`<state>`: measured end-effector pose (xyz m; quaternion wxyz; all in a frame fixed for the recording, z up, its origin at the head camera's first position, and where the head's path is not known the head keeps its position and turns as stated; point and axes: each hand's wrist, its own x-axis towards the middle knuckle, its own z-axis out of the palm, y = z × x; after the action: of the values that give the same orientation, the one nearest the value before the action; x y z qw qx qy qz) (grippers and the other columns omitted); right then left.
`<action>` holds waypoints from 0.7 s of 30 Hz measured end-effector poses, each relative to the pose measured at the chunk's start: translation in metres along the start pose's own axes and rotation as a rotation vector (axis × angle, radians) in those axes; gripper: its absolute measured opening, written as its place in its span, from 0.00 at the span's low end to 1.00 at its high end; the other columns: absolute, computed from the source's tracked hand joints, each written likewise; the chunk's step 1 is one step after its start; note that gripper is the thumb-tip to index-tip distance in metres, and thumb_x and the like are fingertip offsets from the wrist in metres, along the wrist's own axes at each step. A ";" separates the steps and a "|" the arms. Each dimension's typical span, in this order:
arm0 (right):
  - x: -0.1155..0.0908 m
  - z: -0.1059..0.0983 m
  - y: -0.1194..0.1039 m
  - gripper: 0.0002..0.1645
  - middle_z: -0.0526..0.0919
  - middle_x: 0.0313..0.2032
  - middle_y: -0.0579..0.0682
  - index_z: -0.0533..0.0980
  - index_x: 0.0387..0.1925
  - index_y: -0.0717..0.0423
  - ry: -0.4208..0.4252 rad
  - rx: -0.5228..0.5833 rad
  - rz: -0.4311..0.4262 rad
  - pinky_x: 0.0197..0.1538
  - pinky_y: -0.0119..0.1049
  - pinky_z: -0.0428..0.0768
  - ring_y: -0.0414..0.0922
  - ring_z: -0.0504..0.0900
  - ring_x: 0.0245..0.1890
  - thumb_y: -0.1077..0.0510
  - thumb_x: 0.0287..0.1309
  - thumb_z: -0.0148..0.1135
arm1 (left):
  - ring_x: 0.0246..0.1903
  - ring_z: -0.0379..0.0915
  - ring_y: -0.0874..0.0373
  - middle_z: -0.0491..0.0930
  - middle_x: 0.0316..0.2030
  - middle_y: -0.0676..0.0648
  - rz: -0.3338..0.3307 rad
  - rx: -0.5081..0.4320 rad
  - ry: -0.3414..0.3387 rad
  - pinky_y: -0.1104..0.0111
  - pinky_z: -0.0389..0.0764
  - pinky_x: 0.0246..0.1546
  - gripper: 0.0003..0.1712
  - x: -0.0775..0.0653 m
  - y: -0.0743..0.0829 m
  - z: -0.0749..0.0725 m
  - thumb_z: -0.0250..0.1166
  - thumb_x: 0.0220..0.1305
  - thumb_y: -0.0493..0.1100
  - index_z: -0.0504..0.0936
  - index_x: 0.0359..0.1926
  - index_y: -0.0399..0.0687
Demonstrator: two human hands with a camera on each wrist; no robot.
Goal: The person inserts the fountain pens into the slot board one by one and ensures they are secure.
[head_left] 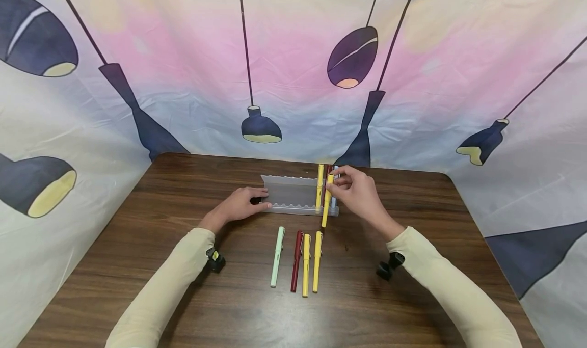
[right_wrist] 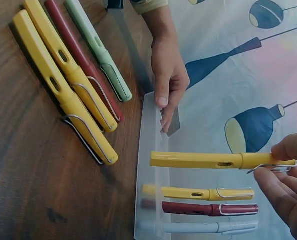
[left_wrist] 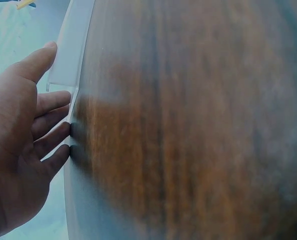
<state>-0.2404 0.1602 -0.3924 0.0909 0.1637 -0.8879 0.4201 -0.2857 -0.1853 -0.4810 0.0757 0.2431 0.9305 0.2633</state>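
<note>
A clear plastic pen rack point(head_left: 289, 210) with notched edges stands toward the back of the table. My left hand point(head_left: 240, 203) rests at its left end, thumb at the front edge; in the left wrist view the fingers lie fairly straight against that end. Between thumb and fingers, my right hand point(head_left: 362, 194) pinches a yellow pen point(right_wrist: 193, 160) by its cap and clip. This pen is tilted over the rack's right part, its lower end in front of the lip. Beside it, a yellow pen point(right_wrist: 198, 193), a dark red pen point(right_wrist: 218, 209) and a pale blue pen point(right_wrist: 198, 227) lie in the rack.
In front of the rack lie a light green pen point(head_left: 277, 259), a dark red pen point(head_left: 296, 261) and two yellow pens point(head_left: 305, 266), clips toward the rack. A cloth backdrop point(head_left: 197, 57) printed with lamps hangs right behind the wooden table point(head_left: 183, 307).
</note>
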 end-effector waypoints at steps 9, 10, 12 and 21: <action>0.017 0.011 -0.001 0.18 0.90 0.41 0.54 0.81 0.52 0.55 0.058 0.037 -0.027 0.41 0.46 0.88 0.47 0.90 0.39 0.55 0.63 0.72 | 0.73 0.63 0.44 0.70 0.71 0.42 -0.001 -0.003 -0.004 0.47 0.67 0.70 0.38 -0.001 0.002 -0.002 0.62 0.70 0.65 0.77 0.68 0.42; 0.019 0.013 -0.001 0.18 0.90 0.41 0.54 0.81 0.52 0.54 0.064 0.041 -0.028 0.41 0.45 0.88 0.46 0.90 0.39 0.55 0.63 0.72 | 0.73 0.63 0.44 0.70 0.71 0.42 -0.002 -0.002 -0.004 0.47 0.67 0.70 0.38 -0.001 0.002 -0.002 0.62 0.70 0.65 0.77 0.68 0.42; 0.023 0.016 -0.001 0.18 0.90 0.41 0.53 0.81 0.52 0.55 0.071 0.057 -0.024 0.41 0.45 0.87 0.46 0.90 0.39 0.55 0.63 0.72 | 0.73 0.63 0.44 0.70 0.71 0.42 -0.002 -0.001 -0.003 0.47 0.67 0.70 0.37 -0.001 0.002 -0.002 0.62 0.71 0.64 0.78 0.68 0.42; 0.035 0.030 0.002 0.18 0.90 0.41 0.54 0.80 0.53 0.54 0.101 0.056 -0.007 0.40 0.44 0.88 0.46 0.90 0.38 0.54 0.64 0.71 | 0.72 0.63 0.44 0.71 0.71 0.42 0.000 0.004 0.000 0.48 0.67 0.70 0.36 -0.001 0.003 -0.002 0.62 0.71 0.63 0.78 0.67 0.42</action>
<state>-0.2745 0.1310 -0.4020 0.1323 0.1479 -0.8695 0.4523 -0.2842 -0.1842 -0.4781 0.0753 0.2434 0.9310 0.2616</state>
